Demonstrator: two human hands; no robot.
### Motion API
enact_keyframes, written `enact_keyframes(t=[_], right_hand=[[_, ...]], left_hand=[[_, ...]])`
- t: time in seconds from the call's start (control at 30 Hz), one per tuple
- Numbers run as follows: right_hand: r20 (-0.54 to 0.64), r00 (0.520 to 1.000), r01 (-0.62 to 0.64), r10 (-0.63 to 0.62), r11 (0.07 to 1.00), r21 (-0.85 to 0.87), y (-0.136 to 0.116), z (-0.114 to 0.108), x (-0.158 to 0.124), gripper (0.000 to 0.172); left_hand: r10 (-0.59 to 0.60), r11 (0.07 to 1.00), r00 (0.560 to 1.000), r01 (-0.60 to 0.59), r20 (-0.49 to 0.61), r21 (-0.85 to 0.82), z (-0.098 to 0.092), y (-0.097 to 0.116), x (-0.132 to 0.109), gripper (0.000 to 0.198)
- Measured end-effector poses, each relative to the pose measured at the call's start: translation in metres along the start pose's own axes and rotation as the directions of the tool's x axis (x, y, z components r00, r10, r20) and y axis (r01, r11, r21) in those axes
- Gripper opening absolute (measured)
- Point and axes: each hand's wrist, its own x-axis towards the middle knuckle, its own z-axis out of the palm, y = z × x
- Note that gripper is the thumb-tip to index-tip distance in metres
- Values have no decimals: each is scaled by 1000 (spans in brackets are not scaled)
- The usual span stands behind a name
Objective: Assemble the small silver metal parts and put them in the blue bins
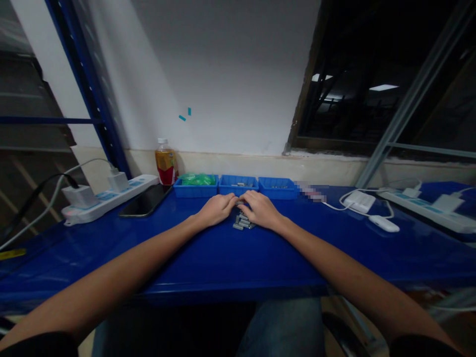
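Observation:
My left hand [218,209] and my right hand [262,209] meet at the middle of the blue table, fingertips pinched together. What sits between the fingertips is too small and too covered to make out. Just below them lies a pile of small silver-grey metal pieces [242,221], partly hidden by my right hand. Behind my hands stand three blue bins in a row. A green plastic bag fills the left bin [197,192]; small metal parts lie in the middle bin [238,190] and small pieces in the right bin [277,192].
A drink bottle [165,163] stands behind the dark phone [146,201] on the left. Beside them is a white power strip [107,199] with chargers. Toward the right lie a white adapter [359,202], a white case [384,223], cables and another power strip [431,210].

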Motion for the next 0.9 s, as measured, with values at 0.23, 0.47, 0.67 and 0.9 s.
enact_keyframes(t=[0.23,0.47,0.67,0.9], right_hand=[[48,997,-52,55,996,-69,6,4,0,29],[13,997,-79,79,996,27,3,2,0,23],[-99,994,-25,39,991,135,2,0,-1,22],[-247,967,-57,60,998,20,5,-20,3,21]], left_hand=[[160,987,985,-158,-71,39,0,2,-5,32],[111,975,991,-94,-80,200,1,1,-3,26],[55,966,998,-43,-40,254,-1,1,-1,36],[82,993,996,-78,-34,93,-2,1,-2,34]])
